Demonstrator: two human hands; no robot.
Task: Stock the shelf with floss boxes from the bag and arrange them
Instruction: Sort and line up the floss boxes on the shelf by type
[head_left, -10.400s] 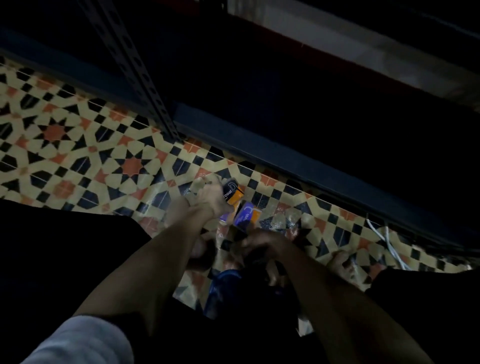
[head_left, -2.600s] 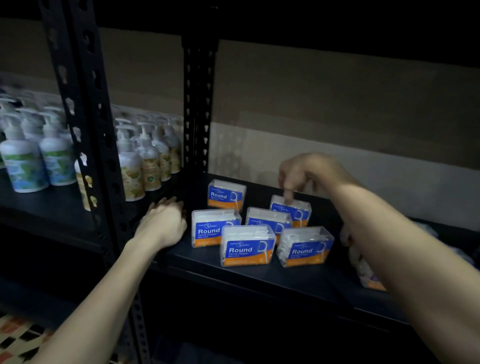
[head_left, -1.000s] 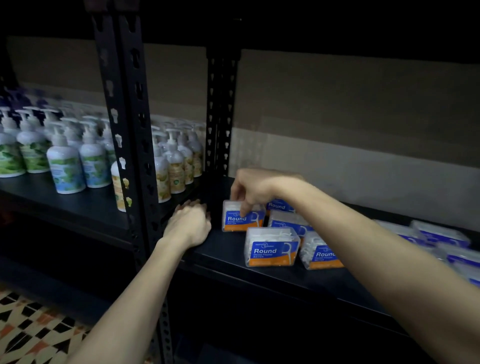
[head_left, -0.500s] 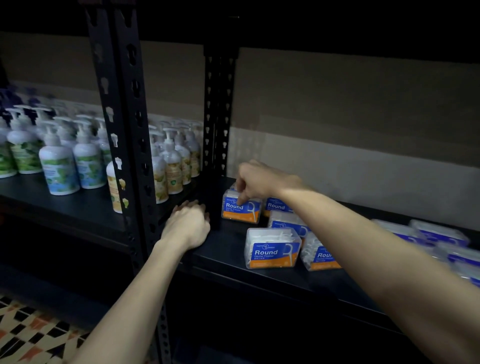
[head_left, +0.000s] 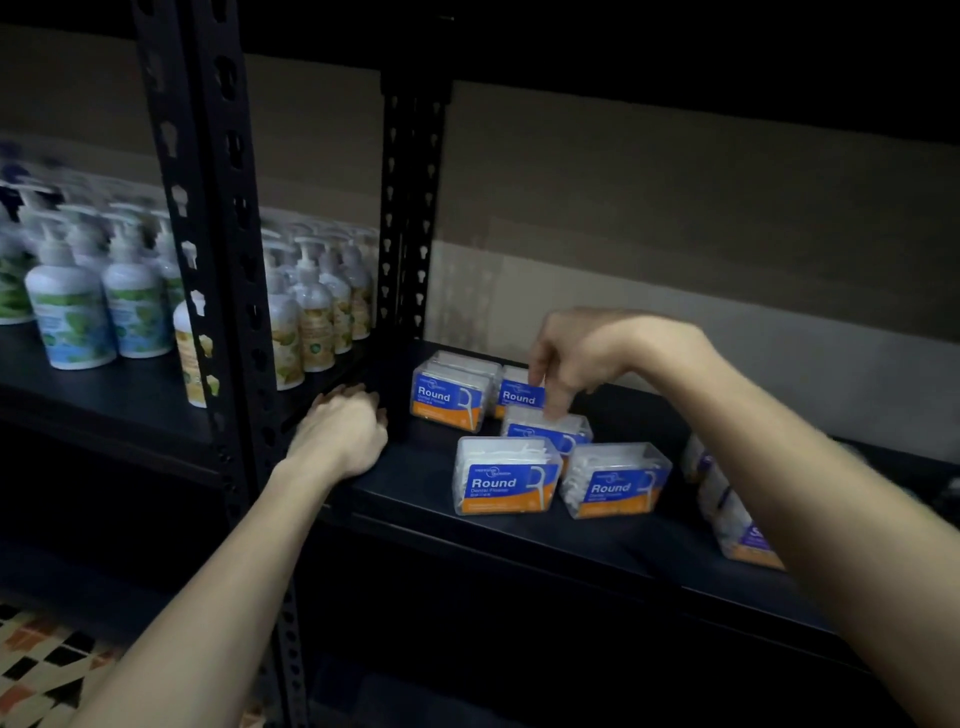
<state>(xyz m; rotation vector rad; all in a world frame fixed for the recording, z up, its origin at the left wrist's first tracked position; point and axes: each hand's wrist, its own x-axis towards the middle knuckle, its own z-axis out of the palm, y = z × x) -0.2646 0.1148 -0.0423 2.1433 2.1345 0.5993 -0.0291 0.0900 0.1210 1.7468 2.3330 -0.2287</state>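
Several clear floss boxes with blue and orange "Round" labels stand on the dark shelf (head_left: 415, 483). One box (head_left: 449, 397) sits at the back left by the upright, with another close behind it. A second back box (head_left: 518, 397) stands to its right, and a middle box (head_left: 545, 434) in front of that. Two front boxes (head_left: 506, 480) (head_left: 615, 486) stand side by side. My right hand (head_left: 582, 353) hangs over the second back box, fingertips down on the middle box's top, gripping nothing. My left hand (head_left: 340, 434) rests palm down on the shelf's left end, holding nothing.
More floss boxes (head_left: 727, 514) lie at the right, partly hidden by my right forearm. A black perforated upright (head_left: 223, 312) divides this bay from a shelf of pump bottles (head_left: 72, 312) on the left. Patterned floor tiles (head_left: 36, 654) show at bottom left.
My right hand has let go of the back-left box, which now stands close to the upright, and has moved right to the neighbouring boxes. My left hand has stayed put.
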